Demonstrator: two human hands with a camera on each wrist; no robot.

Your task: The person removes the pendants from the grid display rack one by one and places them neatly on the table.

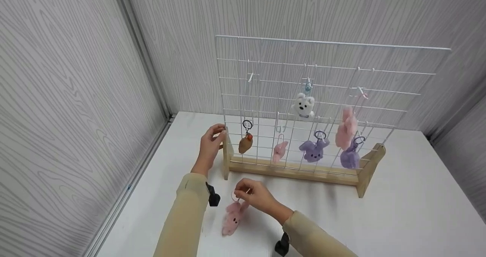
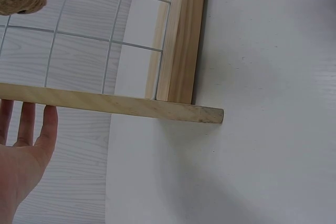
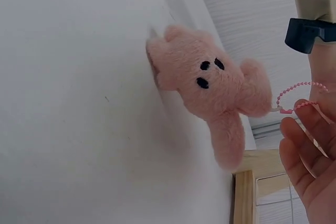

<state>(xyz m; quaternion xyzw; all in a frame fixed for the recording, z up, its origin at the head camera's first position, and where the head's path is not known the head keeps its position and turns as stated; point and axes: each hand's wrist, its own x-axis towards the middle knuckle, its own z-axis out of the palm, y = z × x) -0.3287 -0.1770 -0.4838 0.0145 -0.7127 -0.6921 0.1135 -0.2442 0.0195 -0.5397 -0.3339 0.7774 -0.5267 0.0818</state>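
My right hand (image 1: 258, 196) pinches the pink bead chain (image 3: 302, 85) of a pink plush bunny keychain (image 1: 232, 219). The bunny hangs tilted close over the white table, its dark eyes and nose facing the camera in the right wrist view. My left hand (image 1: 209, 147) is at the left wooden end post (image 1: 227, 154) of a wire grid display rack (image 1: 334, 42). In the left wrist view, straight fingers (image 2: 48, 129) meet the outer side of that post with their tips.
Plush keychains hang on the rack: a brown one (image 1: 245, 144), a small pink one (image 1: 280, 152), a white dog (image 1: 303, 106), a larger pink one (image 1: 346, 130) and purple ones (image 1: 314, 151). A bare hook (image 1: 250, 77) sits upper left. Grey wood-grain walls (image 1: 182, 52) enclose the table.
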